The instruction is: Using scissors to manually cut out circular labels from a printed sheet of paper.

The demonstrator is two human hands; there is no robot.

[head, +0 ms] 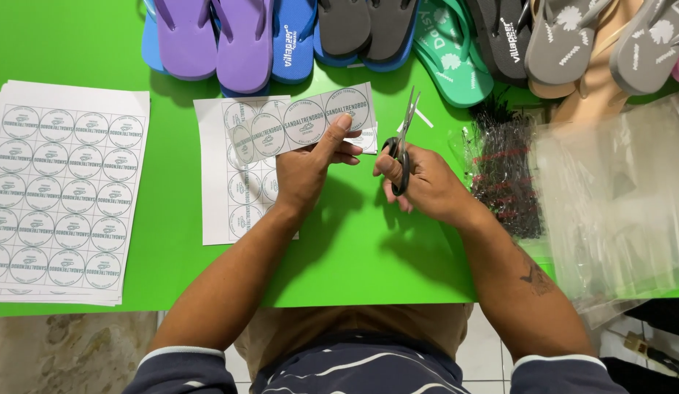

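My left hand (308, 166) pinches a cut paper strip of round printed labels (299, 124), held up over a partly cut label sheet (226, 182) on the green table (172, 241). My right hand (425, 182) grips black-handled scissors (402, 142), blades pointing up and away, just right of the strip's end. The blades look nearly closed and are not on the paper.
A stack of uncut label sheets (62, 193) lies at the left. Flip-flops in purple (215, 36), blue, grey and green (449, 51) line the far edge. Clear plastic bags (617, 197) and a bundle of black ties (507, 175) sit at the right.
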